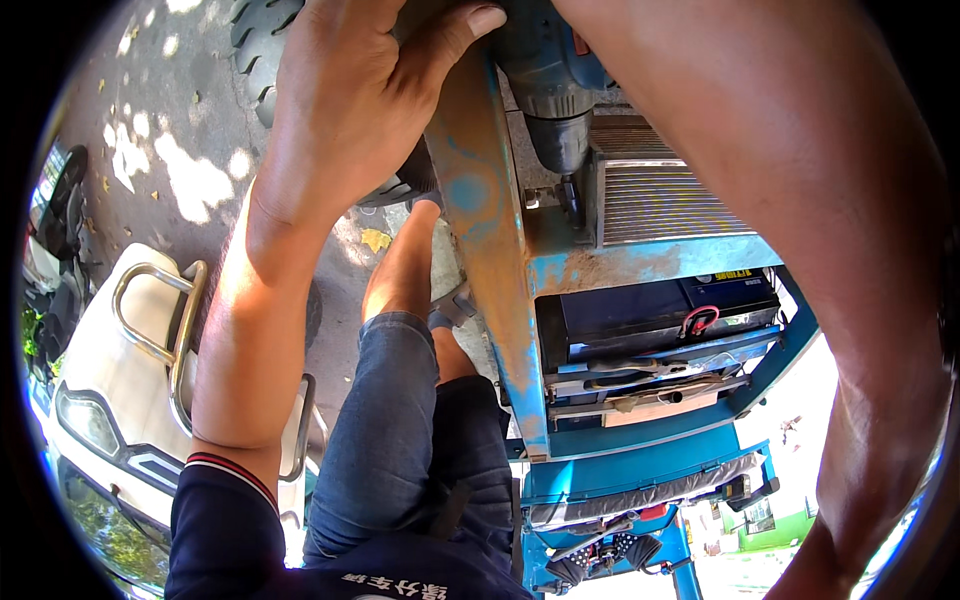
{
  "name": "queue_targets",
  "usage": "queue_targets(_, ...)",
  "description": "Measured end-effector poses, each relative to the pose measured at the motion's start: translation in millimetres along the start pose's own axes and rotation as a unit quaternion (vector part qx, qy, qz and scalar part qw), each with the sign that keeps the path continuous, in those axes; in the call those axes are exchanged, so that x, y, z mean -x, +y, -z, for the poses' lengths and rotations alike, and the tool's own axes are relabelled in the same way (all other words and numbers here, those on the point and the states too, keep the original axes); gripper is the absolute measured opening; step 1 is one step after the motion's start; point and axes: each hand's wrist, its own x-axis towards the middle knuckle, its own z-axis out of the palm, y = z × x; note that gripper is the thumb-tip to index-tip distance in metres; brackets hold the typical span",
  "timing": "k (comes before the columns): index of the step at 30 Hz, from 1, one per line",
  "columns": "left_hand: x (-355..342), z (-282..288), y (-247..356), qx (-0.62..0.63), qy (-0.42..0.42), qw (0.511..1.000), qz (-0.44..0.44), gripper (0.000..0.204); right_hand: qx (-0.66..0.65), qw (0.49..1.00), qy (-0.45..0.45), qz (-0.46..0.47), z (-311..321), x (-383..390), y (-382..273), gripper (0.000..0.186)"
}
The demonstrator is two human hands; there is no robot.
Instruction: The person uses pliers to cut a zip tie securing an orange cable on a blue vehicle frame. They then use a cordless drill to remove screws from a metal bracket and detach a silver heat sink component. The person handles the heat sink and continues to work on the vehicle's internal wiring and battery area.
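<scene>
My left hand [365, 85] is at the upper edge, beside a rusty blue metal frame [480, 200]. Its thumb stretches across the top of the frame toward a dark power drill [550, 70]; the picture's edge cuts off its other fingers. The drill points down, its black chuck [560, 140] and bit [572, 200] reaching into a corner of the frame. A small metal bolt or fitting [540, 196] shows beside the bit. My right forearm comes in from the right and leaves at the top near the drill, so that hand is out of sight.
A finned metal block [665, 200] sits right of the bit. Below it are a dark battery [650, 315] with a red wire and pliers-like tools [650, 370] on a blue shelf. A cream vehicle [140, 340] with a metal rail stands left; a treaded tyre [262, 60] is upper left.
</scene>
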Motion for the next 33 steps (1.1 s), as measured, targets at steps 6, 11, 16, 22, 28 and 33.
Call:
queue_targets(6,6.3,10.0,5.2,0.001,-0.02,1.0,0.019,0.047,-0.028,0.999,0.039,0.003,-15.7,-6.0,-4.9,0.042)
queue_targets(11,-9.1,14.4,11.6,0.001,-0.061,0.998,0.012,0.052,-0.058,0.994,0.082,-0.046,-13.7,-0.8,-13.9,0.037)
queue_targets(16,-10.5,27.5,2.3,-0.08,-0.105,0.99,-0.05,0.061,-0.119,0.973,0.165,-0.107,-16.3,8.3,-40.9,0.032)
queue_targets(22,-42.6,12.4,3.8,-0.087,-0.156,0.984,-0.003,0.065,-0.187,0.922,0.259,-0.217,-24.7,45.6,-79.3,0.027)
queue_targets(28,-33.7,5.5,24.7,-0.072,-0.201,0.976,0.034,0.077,-0.361,0.776,0.414,-0.309,-27.9,82.7,-185.0,0.022)
queue_targets(33,-24.6,12.3,18.2,-0.074,-0.194,0.978,-0.006,0.08,-0.653,0.493,0.331,-0.47,-100.3,125.4,-405.7,0.018)
